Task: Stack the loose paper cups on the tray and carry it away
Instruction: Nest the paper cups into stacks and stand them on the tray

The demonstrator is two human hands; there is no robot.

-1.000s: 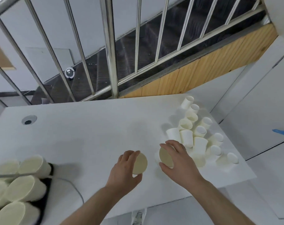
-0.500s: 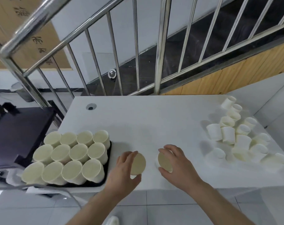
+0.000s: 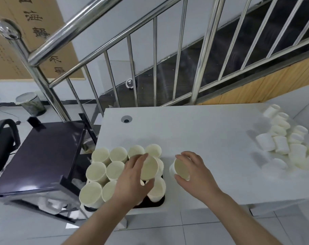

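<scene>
Left hand [image 3: 132, 179] grips 1 paper cup [image 3: 149, 167] by its wall, fingers curled over the far side and thumb under the near side, the cup's open mouth tilted toward the camera. That cup sits above the right part of the black tray [image 3: 155, 203], over the cups already standing there. Right hand [image 3: 194, 171] holds a second cup [image 3: 181, 169] the same way, fingers arched over the top and thumb below, mouth also turned toward the camera; this cup is just to the right of the tray, over the bare white table [image 3: 203, 131]. The 2 held cups are near each other but apart.

On the tray, rows of upright stacked cups [image 3: 104, 171] stand packed rim to rim, filling it from the far edge to the near one; the tray lies at the table's near left corner. Well apart, at the table's right end, a cluster of loose cups [image 3: 281, 144] lies, some upright and some on their sides, blurred at the frame edge.

Left of the table stands a dark cart [image 3: 42, 156]. Behind the table runs a steel stair railing [image 3: 155, 59].
</scene>
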